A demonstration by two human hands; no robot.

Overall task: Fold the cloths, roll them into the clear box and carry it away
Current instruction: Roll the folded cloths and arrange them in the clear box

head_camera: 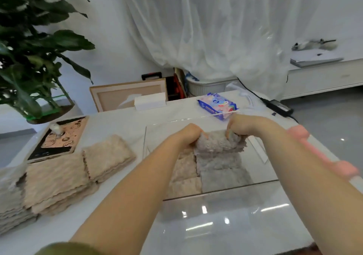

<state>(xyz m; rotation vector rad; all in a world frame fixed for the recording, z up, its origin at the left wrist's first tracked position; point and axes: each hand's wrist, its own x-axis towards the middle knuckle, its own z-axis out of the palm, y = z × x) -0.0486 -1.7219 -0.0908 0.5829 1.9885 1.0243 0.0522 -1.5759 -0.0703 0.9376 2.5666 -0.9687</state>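
A clear box (235,186) stands on the white table in front of me. Inside it lie several rolled cloths, beige ones (185,168) on the left and grey ones (220,163) on the right. Both my hands are inside the box at its far end. My left hand (189,134) and my right hand (242,125) grip the two ends of a grey rolled cloth (218,142), fingers curled into it. Stacks of folded beige cloths (59,180) lie on the table to the left of the box.
A blue wet-wipe pack (218,104) lies just beyond the box. A small white box (150,101), a picture frame (125,95) and a tablet-like board (59,137) sit at the back left. A large plant (29,58) stands far left. The table's right edge drops to the floor.
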